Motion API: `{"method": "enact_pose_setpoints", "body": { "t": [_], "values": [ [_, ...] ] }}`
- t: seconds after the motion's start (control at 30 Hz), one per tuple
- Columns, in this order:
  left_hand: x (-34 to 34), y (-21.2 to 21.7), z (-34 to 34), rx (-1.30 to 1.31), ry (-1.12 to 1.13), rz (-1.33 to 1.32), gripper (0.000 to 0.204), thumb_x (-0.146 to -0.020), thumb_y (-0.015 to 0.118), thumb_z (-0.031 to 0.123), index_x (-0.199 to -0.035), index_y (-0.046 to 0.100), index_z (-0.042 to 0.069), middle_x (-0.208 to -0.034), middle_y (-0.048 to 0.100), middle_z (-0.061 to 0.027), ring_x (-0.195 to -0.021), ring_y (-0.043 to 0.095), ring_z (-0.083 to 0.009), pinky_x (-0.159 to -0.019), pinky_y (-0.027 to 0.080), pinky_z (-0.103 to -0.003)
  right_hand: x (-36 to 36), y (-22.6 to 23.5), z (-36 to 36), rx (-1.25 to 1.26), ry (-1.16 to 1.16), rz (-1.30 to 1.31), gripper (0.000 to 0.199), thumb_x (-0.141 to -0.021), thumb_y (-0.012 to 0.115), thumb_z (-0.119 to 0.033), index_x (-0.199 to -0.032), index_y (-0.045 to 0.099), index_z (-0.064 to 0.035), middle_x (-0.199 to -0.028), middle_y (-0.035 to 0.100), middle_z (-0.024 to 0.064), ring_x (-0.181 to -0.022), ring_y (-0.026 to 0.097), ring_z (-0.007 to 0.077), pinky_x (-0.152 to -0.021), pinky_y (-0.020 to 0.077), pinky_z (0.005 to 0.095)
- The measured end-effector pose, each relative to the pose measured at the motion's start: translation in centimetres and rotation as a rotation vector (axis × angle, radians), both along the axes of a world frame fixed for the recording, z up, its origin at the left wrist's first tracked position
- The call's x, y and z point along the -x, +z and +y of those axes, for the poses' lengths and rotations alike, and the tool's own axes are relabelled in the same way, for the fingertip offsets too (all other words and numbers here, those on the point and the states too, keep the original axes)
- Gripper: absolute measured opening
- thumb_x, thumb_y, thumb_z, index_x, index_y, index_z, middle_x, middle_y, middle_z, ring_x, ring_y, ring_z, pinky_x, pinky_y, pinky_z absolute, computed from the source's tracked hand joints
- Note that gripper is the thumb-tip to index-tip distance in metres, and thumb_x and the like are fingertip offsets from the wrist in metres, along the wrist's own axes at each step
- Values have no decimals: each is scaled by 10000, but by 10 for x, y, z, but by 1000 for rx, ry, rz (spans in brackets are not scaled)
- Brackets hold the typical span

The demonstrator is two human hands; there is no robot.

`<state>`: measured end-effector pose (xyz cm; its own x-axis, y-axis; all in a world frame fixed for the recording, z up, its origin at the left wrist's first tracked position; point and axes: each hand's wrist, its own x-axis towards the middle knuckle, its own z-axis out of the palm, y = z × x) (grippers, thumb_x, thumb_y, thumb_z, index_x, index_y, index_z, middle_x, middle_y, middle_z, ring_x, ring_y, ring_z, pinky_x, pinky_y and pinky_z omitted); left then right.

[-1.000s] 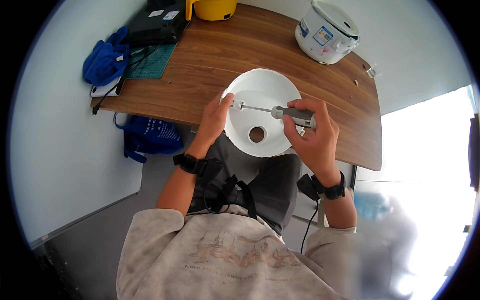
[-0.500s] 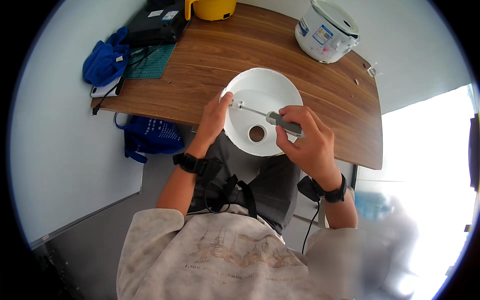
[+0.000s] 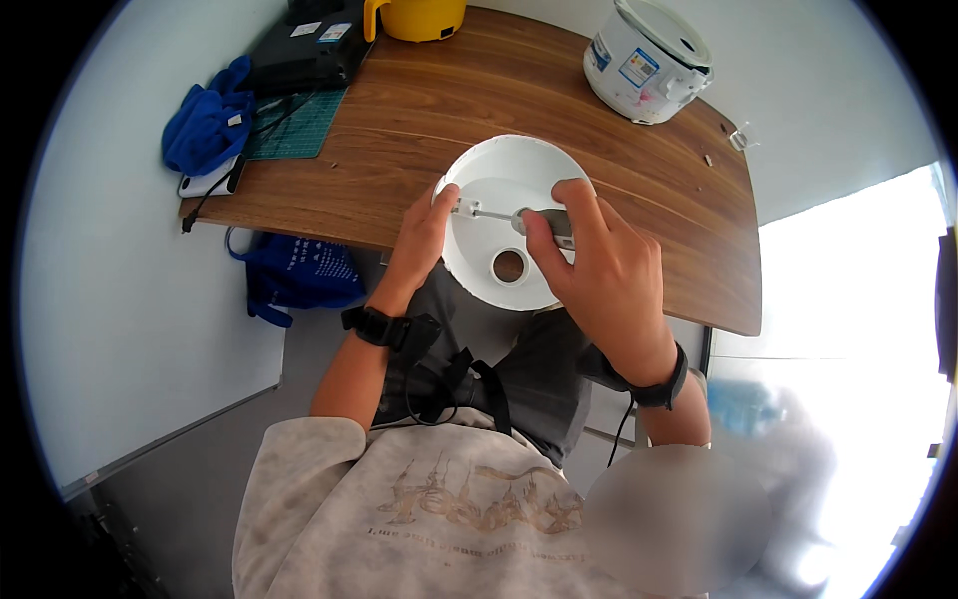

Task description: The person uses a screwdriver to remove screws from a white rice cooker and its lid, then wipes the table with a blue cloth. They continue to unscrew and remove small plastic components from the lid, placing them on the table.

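A round white plastic lid-like shell (image 3: 499,165), hollow side up, rests against the table's near edge above my lap. It has a round hole low in its floor. My left hand (image 3: 425,232) grips the shell's left rim, thumb inside and the other fingers hidden behind. In my right hand (image 3: 609,262) is a screwdriver (image 3: 546,226) with a grey and white handle, lying nearly level. Its thin shaft reaches left to a small white fitting (image 3: 467,208) beside my left thumb. Whether the tip sits in a screw is too small to tell.
On the wooden table (image 3: 469,90), a white rice cooker body (image 3: 644,70) stands far right and a yellow pot (image 3: 419,18) at the back. Far left are a black case (image 3: 311,50), a green cutting mat (image 3: 304,125) and blue cloth (image 3: 207,128). A blue bag (image 3: 299,275) hangs below.
My right hand has rolled over on the screwdriver handle, its thumb now nearer the shaft and its back turned up. The handle has shifted slightly left. My left hand keeps its hold.
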<state>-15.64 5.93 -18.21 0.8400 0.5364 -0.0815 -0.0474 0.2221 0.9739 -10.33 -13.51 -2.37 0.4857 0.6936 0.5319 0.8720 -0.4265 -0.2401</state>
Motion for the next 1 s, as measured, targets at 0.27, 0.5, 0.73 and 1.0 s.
{"method": "enact_pose_setpoints", "body": {
  "t": [0.27,0.5,0.73,1.0],
  "values": [
    [1,1,2,5,-34,5,498,-1057,489,365,-1383,580,-1,-1252,666,-121,-1128,605,-189,-961,466,-328,-2,3,-2,6,113,54,239,-860,718,-130,-973,520,-60,-760,555,89,-580,608,280,-512,517,372],
    [2,0,3,-20,-18,29,499,-1055,493,374,-1382,586,10,-1248,671,-129,-1135,611,-195,-966,470,-326,-11,17,1,19,201,259,241,-836,685,-64,-987,498,-54,-831,573,129,-711,624,363,-594,507,463],
    [1,1,2,-24,-36,12,506,-1055,489,379,-1391,579,13,-1254,669,-131,-1139,611,-196,-967,471,-332,-13,27,11,183,93,199,262,-903,703,-185,-993,505,-39,-857,633,146,-703,637,352,-620,499,432],
    [3,5,2,-22,-48,34,507,-1057,487,380,-1398,575,15,-1256,665,-120,-1134,607,-185,-970,470,-330,-17,29,28,75,190,203,335,-896,734,-149,-1069,466,-49,-864,650,147,-721,636,369,-653,487,444]
  ]
}}
